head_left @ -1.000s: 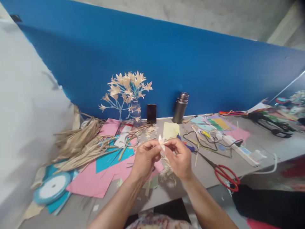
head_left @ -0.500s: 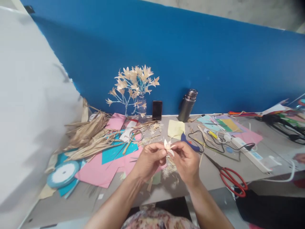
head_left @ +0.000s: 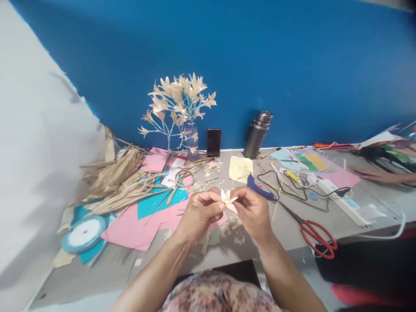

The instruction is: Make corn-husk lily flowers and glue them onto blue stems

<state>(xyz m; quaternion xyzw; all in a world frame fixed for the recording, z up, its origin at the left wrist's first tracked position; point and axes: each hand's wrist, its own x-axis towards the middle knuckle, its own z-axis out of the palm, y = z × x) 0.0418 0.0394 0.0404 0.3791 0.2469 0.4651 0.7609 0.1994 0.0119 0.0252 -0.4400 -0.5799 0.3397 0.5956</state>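
A small cream-coloured handmade flower point(head_left: 229, 200) with pointed petals is held up between my two hands, above the middle of the table. My left hand point(head_left: 202, 213) pinches it from the left with thumb and forefinger. From the right, my right hand point(head_left: 254, 212) grips its petals the same way. Below the hands lie pale husk scraps point(head_left: 234, 232) and pink paper sheets point(head_left: 136, 229). A blue glue gun point(head_left: 260, 189) rests just beyond my right hand.
Finished flowers point(head_left: 182, 97) stand in a clear bottle beside a phone point(head_left: 213, 143) and a flask point(head_left: 258, 135). Dried husks point(head_left: 120, 173) and a ribbon spool point(head_left: 83, 233) lie left. Red-handled scissors point(head_left: 318, 238) and a power strip point(head_left: 342, 203) lie right. Another person's hand point(head_left: 373, 174) reaches in from the right.
My view has shifted, and the flower has turned so its petals show more openly. Both hands keep their pinch. Another person's hand has come onto the table at the right.
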